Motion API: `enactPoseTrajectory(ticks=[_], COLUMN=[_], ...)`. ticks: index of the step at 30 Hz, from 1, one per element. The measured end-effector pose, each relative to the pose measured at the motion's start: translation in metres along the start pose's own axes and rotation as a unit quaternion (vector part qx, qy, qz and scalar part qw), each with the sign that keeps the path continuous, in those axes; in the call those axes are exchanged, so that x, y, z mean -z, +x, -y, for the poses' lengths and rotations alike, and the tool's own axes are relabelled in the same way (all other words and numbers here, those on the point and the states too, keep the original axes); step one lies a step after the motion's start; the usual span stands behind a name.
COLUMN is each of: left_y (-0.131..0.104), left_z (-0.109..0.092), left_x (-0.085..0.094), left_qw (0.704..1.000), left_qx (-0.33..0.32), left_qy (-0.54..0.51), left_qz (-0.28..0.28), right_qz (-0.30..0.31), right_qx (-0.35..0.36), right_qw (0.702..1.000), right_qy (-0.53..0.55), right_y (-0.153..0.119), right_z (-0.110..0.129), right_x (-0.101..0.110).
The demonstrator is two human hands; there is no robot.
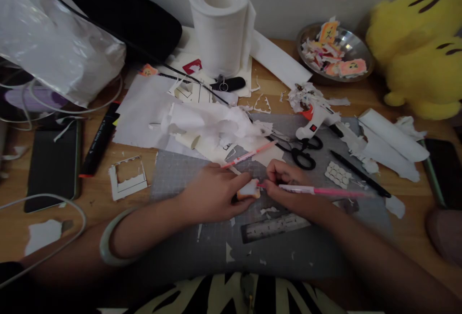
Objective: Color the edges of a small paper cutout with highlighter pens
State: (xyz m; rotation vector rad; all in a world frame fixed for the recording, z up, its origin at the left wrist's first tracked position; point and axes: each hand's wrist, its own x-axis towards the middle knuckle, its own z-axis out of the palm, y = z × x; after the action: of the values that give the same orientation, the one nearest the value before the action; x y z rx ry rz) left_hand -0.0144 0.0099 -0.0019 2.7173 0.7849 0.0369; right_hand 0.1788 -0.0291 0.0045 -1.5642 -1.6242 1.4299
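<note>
My left hand [216,191] pinches a small white piece with orange edges [249,189] between thumb and fingers over the grey cutting mat [231,251]. My right hand [285,184] is closed around a pink pen [325,192], whose tip touches the right side of the small piece. An orange pen [249,154] lies just beyond my left fingers. Below the hands a metal ruler [274,227] rests on the mat, partly under my right wrist. Black-handled scissors [305,153] lie beyond my right hand.
Paper scraps and a glue gun [317,117] lie beyond the hands. A paper roll [220,25], a metal bowl of coloured pieces [335,54] and a yellow plush toy [418,54] stand at the back. A phone [52,165] and black marker [99,141] are left.
</note>
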Motion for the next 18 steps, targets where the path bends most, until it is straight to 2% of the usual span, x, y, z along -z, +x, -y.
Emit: enactPoseTrajectory(ticks=[5, 11, 16, 18], left_y=[-0.0001, 0.0003, 0.0005, 0.0005], left_z=[0.0002, -0.0002, -0.0002, 0.0000], left_x=[-0.0005, 0.0001, -0.0001, -0.0003], left_qw=[1.000, 1.000, 1.000, 1.000], left_qx=[-0.002, 0.000, 0.001, 0.003], left_qy=[-0.007, 0.001, -0.002, -0.002], left_qz=[-0.004, -0.009, -0.010, -0.009], right_qz=[0.056, -0.026, 0.027, 0.002], right_qx=[0.018, 0.000, 0.022, 0.016], right_qw=[0.998, 1.000, 0.999, 1.000], right_qy=[0.019, 0.009, -0.007, -0.021], right_y=[0.0006, 0.0009, -0.0002, -0.0006], right_z=[-0.0013, -0.0001, 0.0016, 0.0021], right_x=[-0.0005, -0.0022, 0.0000, 0.0000])
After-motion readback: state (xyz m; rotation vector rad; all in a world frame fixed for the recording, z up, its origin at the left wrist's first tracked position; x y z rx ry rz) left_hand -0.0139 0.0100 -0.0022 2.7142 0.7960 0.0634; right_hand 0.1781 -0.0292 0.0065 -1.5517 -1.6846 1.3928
